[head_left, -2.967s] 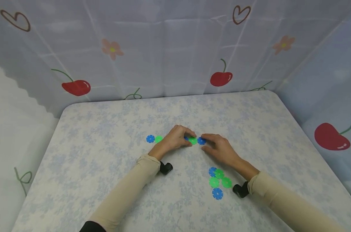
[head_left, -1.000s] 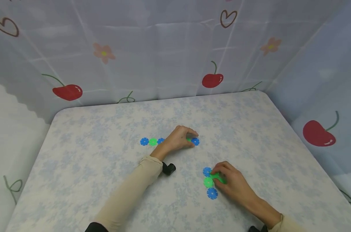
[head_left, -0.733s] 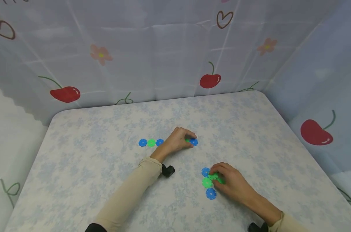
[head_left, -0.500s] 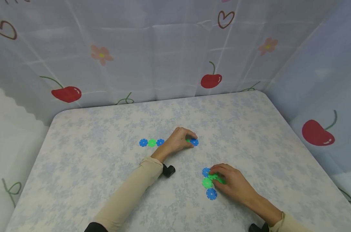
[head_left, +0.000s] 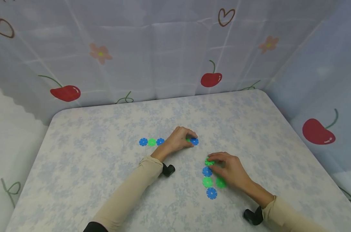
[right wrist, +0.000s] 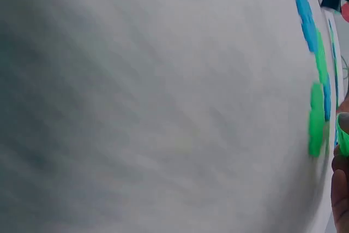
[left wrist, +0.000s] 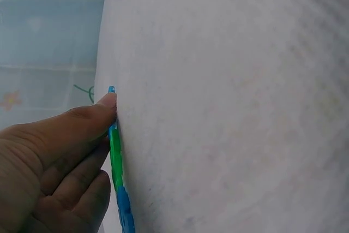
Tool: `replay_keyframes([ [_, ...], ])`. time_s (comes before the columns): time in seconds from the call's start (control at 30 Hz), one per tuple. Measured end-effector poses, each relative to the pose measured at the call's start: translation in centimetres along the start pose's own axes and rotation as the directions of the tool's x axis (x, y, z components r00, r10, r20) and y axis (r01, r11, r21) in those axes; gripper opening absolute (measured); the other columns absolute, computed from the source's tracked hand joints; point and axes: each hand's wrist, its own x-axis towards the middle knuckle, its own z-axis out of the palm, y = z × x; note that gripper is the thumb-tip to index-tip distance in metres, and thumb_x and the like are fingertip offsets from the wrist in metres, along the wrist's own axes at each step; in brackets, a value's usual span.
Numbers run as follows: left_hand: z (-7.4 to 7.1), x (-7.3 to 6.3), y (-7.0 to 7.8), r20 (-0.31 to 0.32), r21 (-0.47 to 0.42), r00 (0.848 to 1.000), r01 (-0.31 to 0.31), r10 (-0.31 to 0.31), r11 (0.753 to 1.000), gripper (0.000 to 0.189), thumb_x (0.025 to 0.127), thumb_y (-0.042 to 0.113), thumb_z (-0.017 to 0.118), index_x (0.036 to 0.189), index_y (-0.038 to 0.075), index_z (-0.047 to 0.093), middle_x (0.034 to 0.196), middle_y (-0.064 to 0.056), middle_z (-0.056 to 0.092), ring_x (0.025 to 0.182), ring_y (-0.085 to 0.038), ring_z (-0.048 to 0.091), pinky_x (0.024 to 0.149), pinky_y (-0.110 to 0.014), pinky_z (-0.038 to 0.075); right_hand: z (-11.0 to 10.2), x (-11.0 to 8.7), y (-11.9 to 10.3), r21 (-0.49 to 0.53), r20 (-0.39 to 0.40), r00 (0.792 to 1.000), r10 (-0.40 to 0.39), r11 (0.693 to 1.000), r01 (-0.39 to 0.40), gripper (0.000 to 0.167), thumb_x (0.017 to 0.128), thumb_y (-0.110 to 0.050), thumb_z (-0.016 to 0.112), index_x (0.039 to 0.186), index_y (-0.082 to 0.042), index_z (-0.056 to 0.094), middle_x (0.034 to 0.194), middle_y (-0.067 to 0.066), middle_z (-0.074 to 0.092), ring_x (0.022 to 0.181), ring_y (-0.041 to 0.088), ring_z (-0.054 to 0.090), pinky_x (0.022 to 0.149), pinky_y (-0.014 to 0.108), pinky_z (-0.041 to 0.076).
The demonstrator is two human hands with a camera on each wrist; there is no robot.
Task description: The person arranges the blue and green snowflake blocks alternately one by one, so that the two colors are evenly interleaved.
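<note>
Flat notched plastic discs, blue and green, form a straight row in the head view. A blue disc [head_left: 143,141] marks its left end, followed by a green disc [head_left: 152,142] and another blue disc [head_left: 160,141]. My left hand [head_left: 174,140] covers the middle of the row. Its thumb and index finger pinch the blue disc [head_left: 194,141] at the right end; the left wrist view has the thumb against its edge. Nearer to me, my right hand [head_left: 233,169] pinches a green disc [head_left: 209,161] between thumb and fingers, above the loose discs.
Loose on the table lie a blue disc [head_left: 207,171], a green disc [head_left: 207,182], another green disc [head_left: 220,183] beside the right hand, and a blue disc [head_left: 211,193] closest to me. A printed curtain [head_left: 152,64] borders the table's [head_left: 105,129] far edge.
My right hand went from the row to the loose discs, took a green one, and has moved it up and slightly left. The left hand stays at the row, now at its right-end blue disc.
</note>
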Motion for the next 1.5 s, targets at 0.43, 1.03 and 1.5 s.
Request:
replay_keyframes([
  [0.43, 0.3, 0.4, 0.1, 0.018, 0.022, 0.999, -0.037, 0.037, 0.999, 0.032, 0.081, 0.008, 0.081, 0.112, 0.006, 0.075, 0.119, -0.007, 0.070, 0.116, -0.021, 0.062, 0.108, -0.036, 0.040, -0.5, 5.2, 1.2, -0.010, -0.011, 0.999, 0.033, 0.999, -0.033, 0.020, 0.085, -0.004, 0.076, 0.105, -0.006, 0.076, 0.114, 0.010, 0.070, 0.094, 0.025, 0.067, 0.078, 0.041, 0.055],
  [1.03, 0.3, 0.3, -0.1, 0.020, 0.014, 0.999, -0.047, 0.047, 0.999, 0.030, 0.083, 0.007, 0.080, 0.112, 0.005, 0.074, 0.118, -0.008, 0.070, 0.114, -0.020, 0.063, 0.097, -0.027, 0.049, -0.4, 7.9, 1.7, -0.022, 0.041, 0.996, 0.080, 0.997, -0.079, 0.020, 0.087, -0.004, 0.073, 0.107, -0.004, 0.075, 0.114, 0.013, 0.069, 0.092, 0.027, 0.067, 0.078, 0.043, 0.056],
  [1.5, 0.1, 0.0, 0.0, 0.014, 0.022, 1.000, -0.018, 0.018, 1.000, 0.032, 0.083, 0.009, 0.080, 0.115, 0.006, 0.074, 0.125, -0.008, 0.067, 0.117, -0.020, 0.061, 0.100, -0.030, 0.047, 0.5, 8.0, 2.2, -0.065, 0.070, 0.997, 0.040, 0.997, -0.035, 0.019, 0.087, -0.004, 0.073, 0.106, -0.005, 0.076, 0.121, 0.012, 0.067, 0.096, 0.027, 0.065, 0.077, 0.043, 0.054],
])
